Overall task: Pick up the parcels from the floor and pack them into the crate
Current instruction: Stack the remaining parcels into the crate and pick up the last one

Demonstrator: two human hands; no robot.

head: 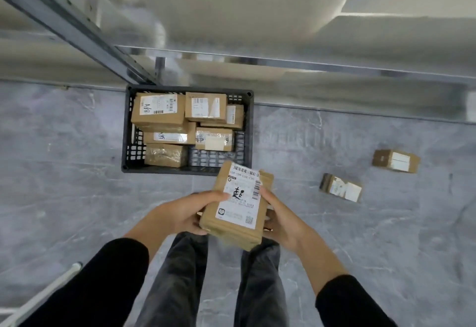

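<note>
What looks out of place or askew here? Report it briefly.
Nothing looks damaged or spilled. A nearer parcel and a farther parcel lie loose on the floor, right of the crate. Inside it, the stacked boxes overlap unevenly. The left hand and right hand grip a labelled parcel.

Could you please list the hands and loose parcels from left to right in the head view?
In order: left hand → held parcel → right hand → nearer floor parcel → farther floor parcel.

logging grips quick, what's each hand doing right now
Left hand: holding the parcel.
Right hand: holding the same parcel.
</note>
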